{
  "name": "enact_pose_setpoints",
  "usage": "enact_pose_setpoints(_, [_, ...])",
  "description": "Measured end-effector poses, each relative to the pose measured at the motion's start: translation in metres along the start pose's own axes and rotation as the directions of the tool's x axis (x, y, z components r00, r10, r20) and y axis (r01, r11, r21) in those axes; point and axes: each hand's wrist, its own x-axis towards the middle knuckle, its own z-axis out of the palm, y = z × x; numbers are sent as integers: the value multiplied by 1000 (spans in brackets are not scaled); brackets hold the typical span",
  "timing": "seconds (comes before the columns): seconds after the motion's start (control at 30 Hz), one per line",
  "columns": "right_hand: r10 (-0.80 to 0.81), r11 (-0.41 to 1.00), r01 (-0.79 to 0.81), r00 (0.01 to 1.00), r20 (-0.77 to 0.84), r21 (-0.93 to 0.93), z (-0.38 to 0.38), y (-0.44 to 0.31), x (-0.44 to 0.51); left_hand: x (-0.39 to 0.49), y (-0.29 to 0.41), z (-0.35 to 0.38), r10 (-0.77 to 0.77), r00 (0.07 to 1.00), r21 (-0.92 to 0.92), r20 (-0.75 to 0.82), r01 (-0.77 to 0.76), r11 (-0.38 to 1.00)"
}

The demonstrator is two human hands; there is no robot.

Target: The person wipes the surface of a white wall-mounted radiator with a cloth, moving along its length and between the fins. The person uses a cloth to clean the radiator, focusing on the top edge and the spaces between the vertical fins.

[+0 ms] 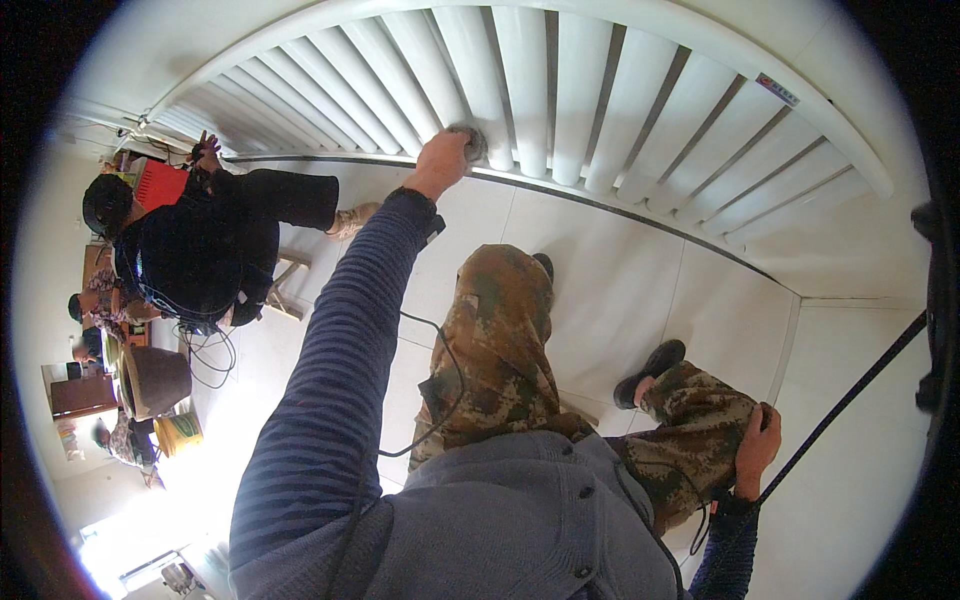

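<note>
My left hand [439, 162] grips a small grey scouring pad, possibly steel wool [475, 144], and presses it to the lower end of a tube on a white column radiator [585, 90]. The left arm is stretched forward, in a striped dark-blue sleeve [337, 322]. My right hand [757, 450] rests on the right knee of my camouflage trousers [694, 420]. Its fingers are apart around the knee, and I see nothing held; a dark patch between them looks like shadowed cloth.
A person in black [202, 240] sits close on the left, facing the radiator. Beyond are other people, a brown bin [156, 381] and a yellow bucket [178, 433]. A black cable [459, 367] loops beside my left thigh. A black cord [840, 409] runs at right.
</note>
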Motion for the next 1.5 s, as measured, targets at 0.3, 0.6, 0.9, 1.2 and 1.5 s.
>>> enact_pose_setpoints(0.3, [-3,1000,3,1000,-18,19,-2,-5,-6,-7,33,-91,-199,949,-483,-246,58,874])
enact_pose_setpoints(0.6, [-18,1000,18,999,-31,10,-3,-5,-8,20,72,-134,69,641,-280,-765,-426,860])
enact_pose_setpoints(0.9, [15,1000,-14,1000,-12,25,-2,1,-4,7,60,-24,130,851,-244,-509,-287,926])
enact_pose_setpoints(1.2, [36,997,-36,999,6,70,-5,-8,-3,-4,47,17,149,973,-135,-175,-173,976])
enact_pose_setpoints(1.5, [62,997,-63,998,9,54,-4,-3,-1,-4,34,57,226,972,-137,-59,-232,963])
